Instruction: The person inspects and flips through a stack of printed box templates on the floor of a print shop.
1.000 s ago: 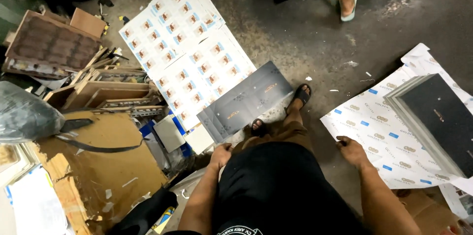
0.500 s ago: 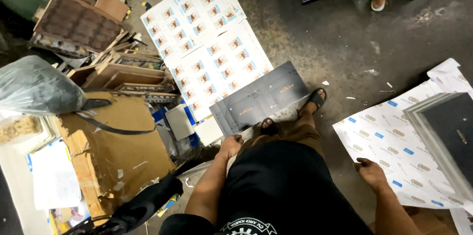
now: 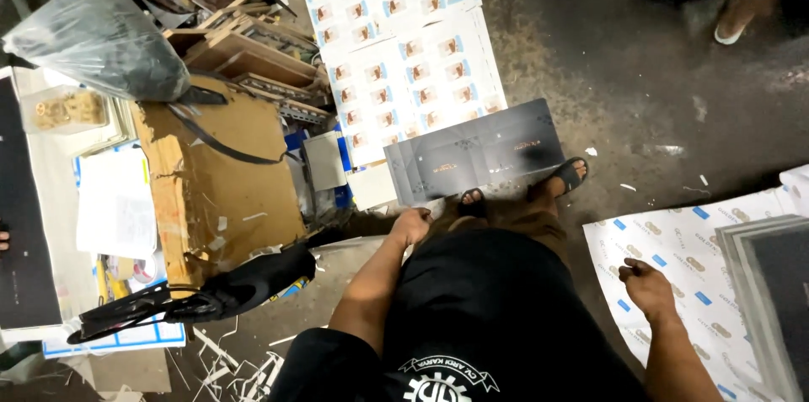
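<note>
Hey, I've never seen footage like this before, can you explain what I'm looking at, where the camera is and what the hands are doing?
The camera sits on a person's head and looks straight down, so you see a black shirt, two bare arms and sandalled feet on a concrete floor. The left hand is down at the edge of a dark grey printed cardboard sheet lying on the floor; whether it grips it I cannot tell. The right hand hovers, holding nothing, over white sheets printed with blue labels. Ahead lie white sheets printed with rows of small pictures. On the left are a torn brown cardboard box and a grey plastic bag.
</note>
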